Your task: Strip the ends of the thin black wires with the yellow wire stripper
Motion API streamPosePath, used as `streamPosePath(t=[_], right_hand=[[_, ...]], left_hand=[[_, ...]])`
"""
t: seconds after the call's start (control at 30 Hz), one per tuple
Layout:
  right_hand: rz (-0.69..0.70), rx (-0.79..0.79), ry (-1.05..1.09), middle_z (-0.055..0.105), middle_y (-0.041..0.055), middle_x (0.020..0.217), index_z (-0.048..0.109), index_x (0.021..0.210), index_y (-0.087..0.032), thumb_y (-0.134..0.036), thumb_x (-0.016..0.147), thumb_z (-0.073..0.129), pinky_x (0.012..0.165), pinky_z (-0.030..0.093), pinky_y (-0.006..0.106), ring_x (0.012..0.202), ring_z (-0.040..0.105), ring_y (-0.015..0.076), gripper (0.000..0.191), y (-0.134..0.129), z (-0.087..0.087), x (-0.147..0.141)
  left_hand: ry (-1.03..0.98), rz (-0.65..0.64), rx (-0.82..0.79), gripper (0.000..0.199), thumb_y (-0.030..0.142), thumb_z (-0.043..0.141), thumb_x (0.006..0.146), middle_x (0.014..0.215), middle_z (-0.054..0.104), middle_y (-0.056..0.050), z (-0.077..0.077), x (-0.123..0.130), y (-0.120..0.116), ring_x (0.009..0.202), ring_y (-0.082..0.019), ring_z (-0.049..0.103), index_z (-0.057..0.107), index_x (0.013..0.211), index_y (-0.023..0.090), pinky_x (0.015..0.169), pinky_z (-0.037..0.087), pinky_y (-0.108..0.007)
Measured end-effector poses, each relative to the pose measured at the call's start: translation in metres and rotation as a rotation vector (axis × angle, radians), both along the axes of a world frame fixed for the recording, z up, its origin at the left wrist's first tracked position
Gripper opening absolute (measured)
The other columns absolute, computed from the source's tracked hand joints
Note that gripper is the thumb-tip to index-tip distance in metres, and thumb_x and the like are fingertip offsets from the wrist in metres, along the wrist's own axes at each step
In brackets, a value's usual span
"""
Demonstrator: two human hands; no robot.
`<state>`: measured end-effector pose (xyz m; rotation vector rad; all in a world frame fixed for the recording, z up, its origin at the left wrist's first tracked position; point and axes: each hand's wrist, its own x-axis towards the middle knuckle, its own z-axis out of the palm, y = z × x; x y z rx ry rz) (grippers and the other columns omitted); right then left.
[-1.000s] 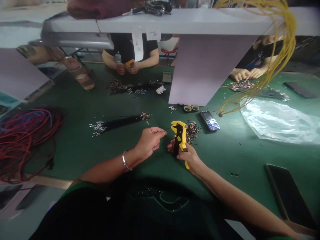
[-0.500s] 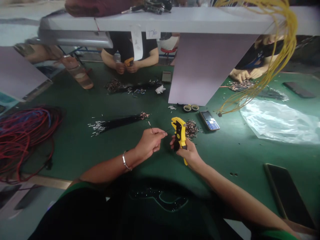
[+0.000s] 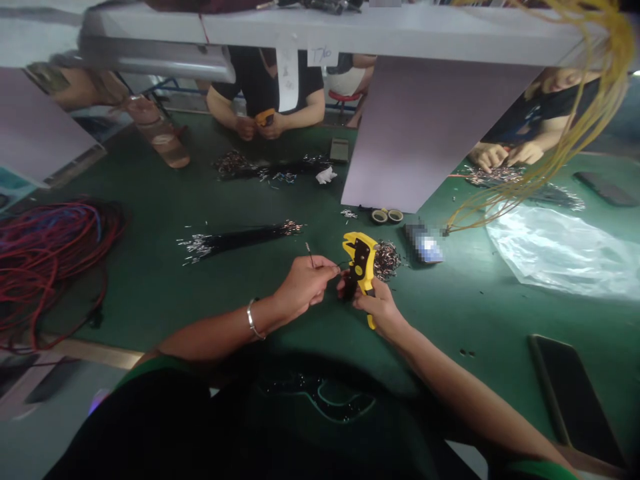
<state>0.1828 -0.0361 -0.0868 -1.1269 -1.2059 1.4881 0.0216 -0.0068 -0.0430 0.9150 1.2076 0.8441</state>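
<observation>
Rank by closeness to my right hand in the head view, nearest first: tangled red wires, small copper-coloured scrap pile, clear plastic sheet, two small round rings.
1. Small copper-coloured scrap pile, just beyond the right hand.
2. Two small round rings, farther back, by the pale panel.
3. Clear plastic sheet, off to the right.
4. Tangled red wires, far left.

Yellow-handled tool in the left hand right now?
No, the right hand grips the yellow tool, while the left hand pinches a thin dark wire.
</observation>
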Motion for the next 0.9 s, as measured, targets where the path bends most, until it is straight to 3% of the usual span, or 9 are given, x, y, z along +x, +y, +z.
streamPosePath(t=[0.27, 0.37, 0.5, 0.73, 0.9], right_hand=[[-0.004, 0.174, -0.241, 0.065, 0.0029, 0.084, 0.063, 0.089, -0.019, -0.016, 0.060, 0.053, 0.075, 0.048, 0.035, 0.080, 0.059, 0.0215, 0.031, 0.001, 0.004, 0.004], [-0.048, 0.221, -0.286, 0.066, 0.0035, 0.087, 0.061, 0.097, -0.019, -0.016, 0.061, 0.053, 0.080, 0.048, 0.037, 0.083, 0.060, 0.0227, 0.037, 0.000, 0.002, 0.005], [-0.039, 0.277, -0.400, 0.066, 0.0044, 0.088, 0.060, 0.098, -0.019, -0.015, 0.062, 0.051, 0.079, 0.049, 0.037, 0.082, 0.061, 0.0236, 0.037, -0.002, -0.001, 0.006], [-0.086, 0.511, -0.677, 0.066, 0.0105, 0.099, 0.052, 0.114, -0.017, -0.017, 0.064, 0.049, 0.084, 0.050, 0.043, 0.093, 0.063, 0.0276, 0.050, -0.002, -0.011, 0.005], [-0.113, 0.650, -0.832, 0.065, 0.0142, 0.106, 0.051, 0.116, -0.015, -0.017, 0.065, 0.050, 0.086, 0.051, 0.045, 0.099, 0.062, 0.0300, 0.050, -0.002, -0.011, 0.006]], left_hand=[[0.000, -0.022, 0.013, 0.011, 0.023, 0.064, 0.078, 0.039, 0.037, 0.006, -0.003, -0.001, 0.000, 0.030, -0.003, 0.026, 0.062, 0.068, 0.017, 0.035, 0.015, -0.022], [0.003, -0.009, 0.007, 0.011, 0.021, 0.065, 0.078, 0.041, 0.036, 0.007, -0.004, -0.002, 0.001, 0.030, -0.002, 0.025, 0.062, 0.068, 0.017, 0.034, 0.014, -0.022], [-0.004, -0.013, 0.017, 0.011, 0.021, 0.064, 0.078, 0.042, 0.035, 0.007, -0.004, -0.001, 0.000, 0.030, -0.002, 0.026, 0.062, 0.069, 0.017, 0.033, 0.014, -0.021], [-0.009, -0.062, -0.011, 0.003, 0.016, 0.063, 0.076, 0.044, 0.037, 0.009, 0.005, 0.002, -0.005, 0.030, -0.001, 0.027, 0.062, 0.073, 0.014, 0.033, 0.014, -0.020], [0.013, -0.131, -0.003, 0.008, 0.017, 0.066, 0.072, 0.042, 0.037, 0.009, 0.007, 0.002, -0.006, 0.031, 0.000, 0.025, 0.062, 0.066, 0.015, 0.034, 0.015, -0.021]])
